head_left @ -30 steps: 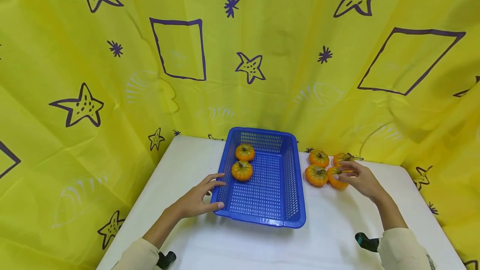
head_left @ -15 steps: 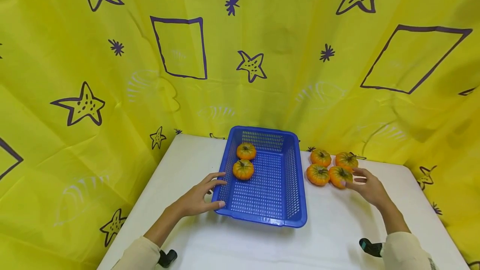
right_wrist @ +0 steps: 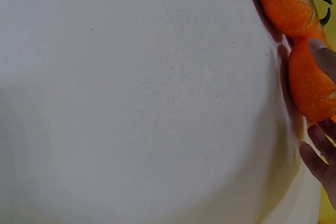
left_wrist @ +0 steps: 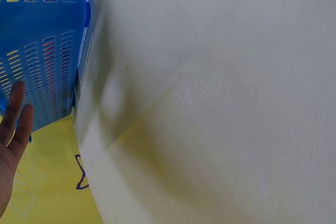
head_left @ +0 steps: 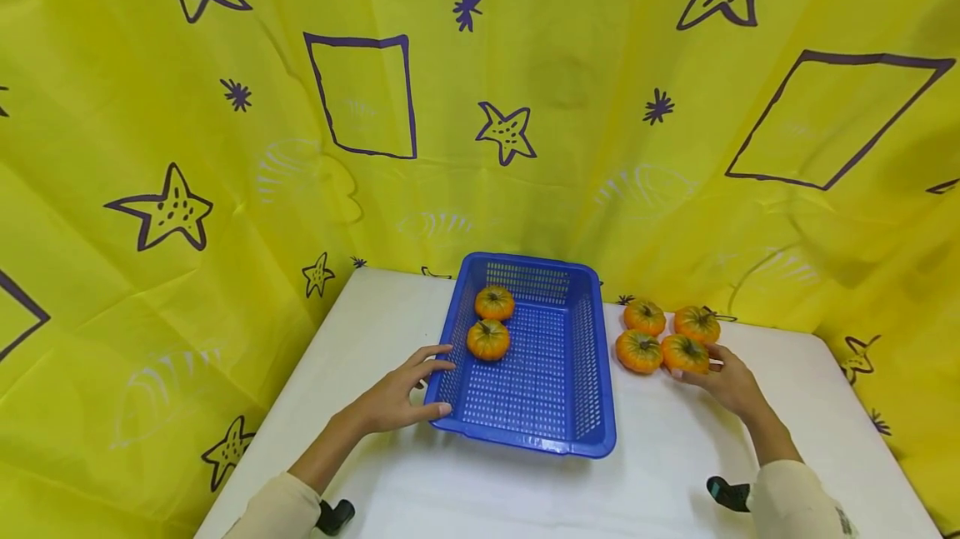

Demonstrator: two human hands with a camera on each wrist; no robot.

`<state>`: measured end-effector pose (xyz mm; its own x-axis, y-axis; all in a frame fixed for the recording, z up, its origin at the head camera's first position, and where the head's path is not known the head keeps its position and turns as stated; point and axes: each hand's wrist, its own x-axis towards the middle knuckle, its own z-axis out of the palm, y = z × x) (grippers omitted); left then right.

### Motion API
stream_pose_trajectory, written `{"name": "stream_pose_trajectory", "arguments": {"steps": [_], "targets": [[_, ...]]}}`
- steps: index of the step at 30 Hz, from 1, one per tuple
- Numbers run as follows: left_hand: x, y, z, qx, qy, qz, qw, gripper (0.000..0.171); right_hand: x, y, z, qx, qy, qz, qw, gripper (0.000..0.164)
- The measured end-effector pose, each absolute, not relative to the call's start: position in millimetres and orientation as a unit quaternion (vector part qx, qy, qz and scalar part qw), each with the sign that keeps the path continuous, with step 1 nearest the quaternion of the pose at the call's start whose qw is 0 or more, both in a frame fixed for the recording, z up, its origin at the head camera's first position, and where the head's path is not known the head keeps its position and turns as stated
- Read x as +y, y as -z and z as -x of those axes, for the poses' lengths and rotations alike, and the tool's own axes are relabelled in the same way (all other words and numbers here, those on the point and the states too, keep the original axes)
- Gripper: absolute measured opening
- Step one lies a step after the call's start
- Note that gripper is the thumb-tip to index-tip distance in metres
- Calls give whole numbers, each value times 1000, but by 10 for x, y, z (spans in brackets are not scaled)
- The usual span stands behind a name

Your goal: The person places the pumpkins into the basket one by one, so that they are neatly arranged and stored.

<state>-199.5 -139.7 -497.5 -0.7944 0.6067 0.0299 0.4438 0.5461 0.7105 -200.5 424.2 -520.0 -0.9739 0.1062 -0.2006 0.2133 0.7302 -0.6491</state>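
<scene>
In the head view, my left hand (head_left: 396, 393) is at the left side of a blue plastic basket (head_left: 534, 444). Its fingers lie loosely extended along the wall, the thumb by the near left corner. Two small orange pumpkins (head_left: 488, 340) sit inside the basket, along its left side. To the right, my right hand (head_left: 733, 385) grips the near right pumpkin (head_left: 685, 353) of a cluster, thumb on the near side and fingers on the right. The right wrist view shows the thumb on this orange pumpkin (right_wrist: 310, 85) and the fingers curving round its other side.
Against the held pumpkin stand the near left pumpkin (head_left: 638, 351), the far left pumpkin (head_left: 644, 316) and the far right pumpkin (head_left: 697, 323). A white table (head_left: 480, 497) carries everything. A yellow patterned curtain (head_left: 510, 206) hangs close behind and at both sides.
My right hand has come down from above the cluster, drawn slightly right, and closed round the near right pumpkin. The left hand and the basket have stayed in place.
</scene>
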Motion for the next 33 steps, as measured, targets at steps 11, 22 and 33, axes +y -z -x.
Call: {"name": "stream_pose_trajectory", "arguments": {"steps": [11, 22, 33], "targets": [[-1394, 4989, 1985, 873, -371, -298, 111, 66, 4210, 5207, 2042, 928, 354, -100, 52, 90], [-1397, 4982, 1989, 873, -373, -297, 108, 67, 4193, 5187, 2024, 929, 355, -95, 47, 92], [-1400, 4983, 1983, 868, -380, -302, 108, 65, 4181, 5168, 1971, 935, 340, -90, 44, 89]]}}
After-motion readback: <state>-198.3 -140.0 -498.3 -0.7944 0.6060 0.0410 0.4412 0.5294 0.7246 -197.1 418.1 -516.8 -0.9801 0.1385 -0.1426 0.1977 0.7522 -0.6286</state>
